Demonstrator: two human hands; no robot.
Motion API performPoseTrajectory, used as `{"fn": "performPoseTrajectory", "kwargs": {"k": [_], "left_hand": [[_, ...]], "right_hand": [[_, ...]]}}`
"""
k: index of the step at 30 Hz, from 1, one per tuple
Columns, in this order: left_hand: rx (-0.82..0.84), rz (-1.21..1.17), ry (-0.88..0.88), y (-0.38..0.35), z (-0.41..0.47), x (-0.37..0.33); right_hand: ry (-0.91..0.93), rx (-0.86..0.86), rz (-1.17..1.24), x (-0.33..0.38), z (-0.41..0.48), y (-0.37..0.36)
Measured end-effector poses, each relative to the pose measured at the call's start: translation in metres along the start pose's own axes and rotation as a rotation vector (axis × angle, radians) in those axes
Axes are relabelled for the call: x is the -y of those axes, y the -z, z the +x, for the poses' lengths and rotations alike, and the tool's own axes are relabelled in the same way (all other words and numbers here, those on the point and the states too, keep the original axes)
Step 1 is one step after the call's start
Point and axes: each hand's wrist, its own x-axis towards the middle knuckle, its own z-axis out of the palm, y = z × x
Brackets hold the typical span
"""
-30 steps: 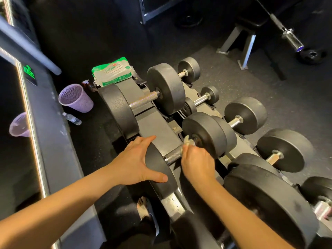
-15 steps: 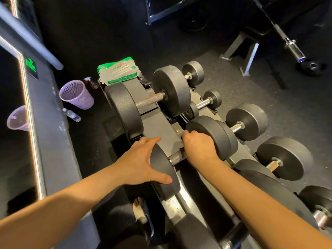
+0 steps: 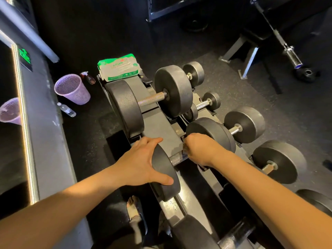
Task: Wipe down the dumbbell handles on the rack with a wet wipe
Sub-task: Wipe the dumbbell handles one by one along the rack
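- Head view: the near dumbbell [image 3: 166, 178] lies across the rack [image 3: 158, 126], and everything here is placed from it.
- The left hand [image 3: 140, 162] clasps the dumbbell's left head, fingers over the top of the rim and thumb pressed on the face towards the camera.
- The right hand [image 3: 199, 150] is a closed fist wrapped round the handle [image 3: 177, 159], hard against the dumbbell's right head. Only a short bare stretch of handle shows between fist and left head.
- The wet wipe is not plainly visible. It is probably bunched inside the fist against the metal, but that cannot be confirmed.
- Beyond the near dumbbell, the wipe pack [image 3: 119, 68] sits on the far end of the rack, just past the far dumbbell [image 3: 152, 99], whose knurled handle is bare.
- Off to the left of the near dumbbell, on the floor, stand a purple bin [image 3: 71, 88] and a bottle [image 3: 66, 110].
- Judgement: this is the wiping stroke on this handle.
- To do it well, keep the left hand bracing the head so the weight cannot roll. Slide the fist the full length to the left head while twisting the wrist, so the wipe reaches the underside and the knurling.
- Keep the knuckles clear of the right head.
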Motion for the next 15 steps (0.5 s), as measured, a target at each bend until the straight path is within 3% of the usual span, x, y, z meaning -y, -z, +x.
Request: {"fn": "performPoseTrajectory", "kwargs": {"k": [4,8,10,13,15], "left_hand": [[-0.013,0.004,0.001,-0.001,0.002,-0.001],[-0.024,0.009,-0.007,-0.001,0.001,-0.001],[-0.020,0.008,-0.006,-0.001,0.001,0.000],[-0.014,-0.004,-0.007,0.000,0.000,-0.001],[-0.015,-0.003,-0.013,0.000,0.000,-0.002]], "right_hand": [[0.059,-0.103,-0.093,0.009,-0.002,-0.014],[0.291,-0.036,0.088,0.026,0.001,-0.018],[0.313,-0.019,-0.035,0.025,0.004,-0.010],[0.146,-0.002,-0.441,0.015,0.011,0.009],[0.055,0.021,-0.584,0.017,0.015,0.012]]}}
